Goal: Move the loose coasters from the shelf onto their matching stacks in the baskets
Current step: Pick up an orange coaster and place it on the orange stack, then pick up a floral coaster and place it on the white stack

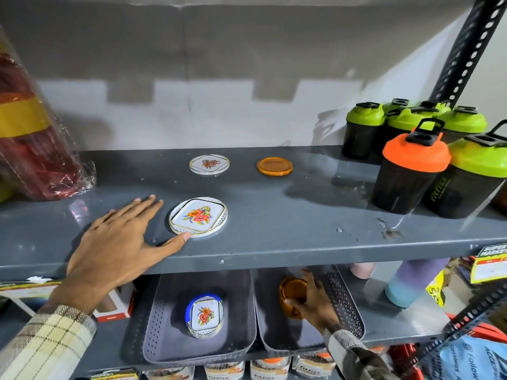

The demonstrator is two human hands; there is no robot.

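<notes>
From the head camera, the left hand (120, 237) lies flat and spread wide on the grey metal shelf (274, 215), holding nothing; its thumb tip touches the front rim of the near round white coaster with a floral print (198, 216). To do this step well, I judge the thumb should slide the coaster toward the shelf's front lip so its edge overhangs, then the fingers can pinch it rather than scrabble at a thin disc lying flat. A second white floral coaster (209, 164) and an amber translucent round coaster (275, 166) sit farther back, well apart from each other.

On the shelf below, the left grey perforated plastic basket (164, 311) holds a stack of white floral coasters (205, 316) with a blue piece showing behind it. The right grey perforated basket (345, 305) holds a stack of amber coasters (292, 296); the right hand (315, 303) is curled around that stack, fingers touching it. Whether it grips or only steadies, I cannot tell.
</notes>
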